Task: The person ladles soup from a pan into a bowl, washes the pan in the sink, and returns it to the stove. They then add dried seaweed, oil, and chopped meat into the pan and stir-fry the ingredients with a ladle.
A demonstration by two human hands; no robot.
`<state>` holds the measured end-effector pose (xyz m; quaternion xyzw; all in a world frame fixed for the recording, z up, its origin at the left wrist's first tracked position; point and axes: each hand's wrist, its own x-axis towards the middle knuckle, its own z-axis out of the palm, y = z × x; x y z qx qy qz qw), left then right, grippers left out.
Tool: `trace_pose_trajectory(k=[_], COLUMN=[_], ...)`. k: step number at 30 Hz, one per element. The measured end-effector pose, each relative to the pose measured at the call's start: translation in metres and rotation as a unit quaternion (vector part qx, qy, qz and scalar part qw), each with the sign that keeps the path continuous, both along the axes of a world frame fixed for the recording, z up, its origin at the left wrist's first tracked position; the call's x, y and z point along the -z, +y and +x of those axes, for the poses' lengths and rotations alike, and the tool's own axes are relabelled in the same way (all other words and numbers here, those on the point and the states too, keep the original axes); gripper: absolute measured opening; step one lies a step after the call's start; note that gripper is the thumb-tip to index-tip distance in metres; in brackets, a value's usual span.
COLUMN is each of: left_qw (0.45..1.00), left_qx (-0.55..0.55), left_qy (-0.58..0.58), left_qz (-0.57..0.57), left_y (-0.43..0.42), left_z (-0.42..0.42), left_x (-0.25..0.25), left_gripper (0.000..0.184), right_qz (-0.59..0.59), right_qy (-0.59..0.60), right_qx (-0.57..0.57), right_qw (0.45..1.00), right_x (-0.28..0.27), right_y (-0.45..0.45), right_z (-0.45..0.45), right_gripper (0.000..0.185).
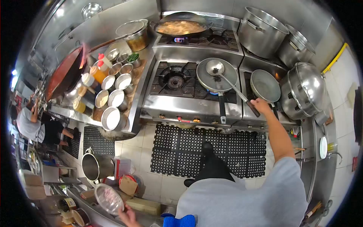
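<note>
My right hand (261,106) is closed round the dark handle of a metal ladle (236,89). The ladle's bowl rests in a frying pan (204,81) over a blue flame, with some dark bits near it. At the lower left, my left hand (128,216) grips the rim of a clear bowl (109,199) that holds pale pink pieces. A second frying pan (265,85) sits to the right of the first. The bare burner (175,81) is on its left.
A wok (180,27) of food stands over a flame behind. Large pots (261,32) and a domed steamer (308,90) are at right. Seasoning tins (112,118) and bottles (97,75) crowd the left counter. A co-worker (32,123) stands far left. A pot (94,166) is below.
</note>
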<state>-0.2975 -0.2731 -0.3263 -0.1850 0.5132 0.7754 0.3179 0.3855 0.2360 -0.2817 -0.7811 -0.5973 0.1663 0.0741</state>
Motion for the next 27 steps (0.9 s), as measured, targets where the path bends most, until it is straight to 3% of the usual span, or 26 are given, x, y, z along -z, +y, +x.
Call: trace_pose_trajectory(k=[3, 4, 5, 7, 9, 11, 12, 13, 14, 15, 17, 27], left_qw=[0.993, 0.990, 0.982, 0.971, 0.946, 0.943, 0.938, 0.934, 0.931, 0.927, 0.910, 0.851], left_qx=[0.109, 0.126, 0.169, 0.213, 0.276, 0.290, 0.309, 0.329, 0.341, 0.354, 0.394, 0.511], left_qy=[-0.049, -0.060, -0.076, -0.101, -0.167, -0.162, -0.156, -0.128, -0.125, -0.121, -0.123, -0.109], left_qz=[0.008, 0.011, -0.017, 0.030, 0.019, -0.001, -0.020, -0.047, -0.040, -0.032, -0.034, -0.045], left_y=[0.088, 0.137, 0.153, 0.207, 0.251, 0.284, 0.299, 0.312, 0.325, 0.336, 0.355, 0.432], left_z=[0.047, 0.094, 0.095, 0.136, 0.168, 0.196, 0.207, 0.218, 0.233, 0.244, 0.250, 0.235], left_x=[0.020, -0.014, 0.014, 0.019, 0.012, 0.015, 0.017, 0.019, 0.008, -0.002, 0.006, 0.006], left_gripper=[0.027, 0.028, 0.038, 0.038, 0.038, 0.037, 0.036, 0.033, 0.031, 0.029, 0.029, 0.026], right_qz=[-0.119, -0.169, -0.213, -0.268, -0.227, -0.184, -0.186, -0.192, -0.044, 0.109, 0.056, 0.142], right_qy=[0.127, 0.304, 0.467, 0.643, 0.637, 0.434, 0.326, 0.328, 0.180, 0.021, 0.049, 0.020], right_qx=[-0.068, 0.010, 0.087, 0.080, 0.039, -0.025, -0.012, -0.010, -0.080, -0.146, -0.113, -0.085], right_qw=[0.982, 0.938, 0.854, 0.713, 0.736, 0.882, 0.927, 0.925, 0.979, 0.983, 0.991, 0.986], right_x=[0.044, 0.044, 0.040, 0.055, 0.038, 0.016, -0.006, 0.002, 0.010, 0.013, 0.015, 0.024], right_y=[0.022, 0.022, 0.019, 0.027, 0.028, 0.023, 0.016, 0.005, -0.008, -0.017, -0.019, -0.035], right_z=[0.022, 0.019, 0.008, 0.016, 0.011, 0.013, 0.009, 0.015, 0.020, 0.023, 0.027, -0.005], right_gripper=[0.053, 0.049, 0.045, 0.037, 0.031, 0.034, 0.043, 0.043, 0.045, 0.047, 0.056, 0.056])
